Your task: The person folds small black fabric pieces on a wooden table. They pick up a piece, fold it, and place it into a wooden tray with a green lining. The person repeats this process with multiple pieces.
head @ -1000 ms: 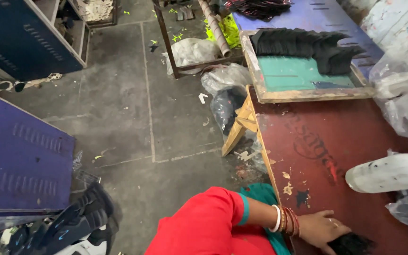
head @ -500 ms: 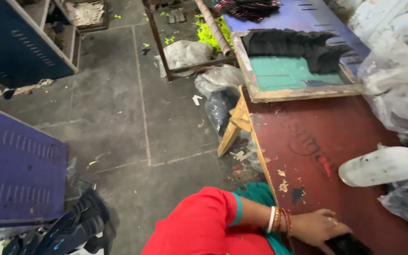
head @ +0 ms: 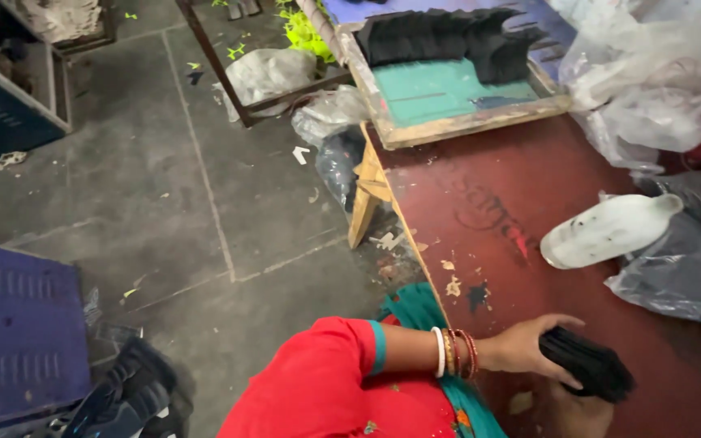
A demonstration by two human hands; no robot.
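1. Two hands meet at the near edge of the dark red bench [head: 545,203]. The left hand [head: 521,349], with bangles at the wrist, has its grip closed over a black bundle [head: 587,365] of thin flat pieces.
2. The right hand [head: 578,410] shows only partly beneath the bundle; I cannot tell its grip.
3. Farther along, a white bottle [head: 606,231] lies on its side beside a dark plastic bag [head: 683,259].
4. Farthest, a wooden frame [head: 448,89] carries black pieces.
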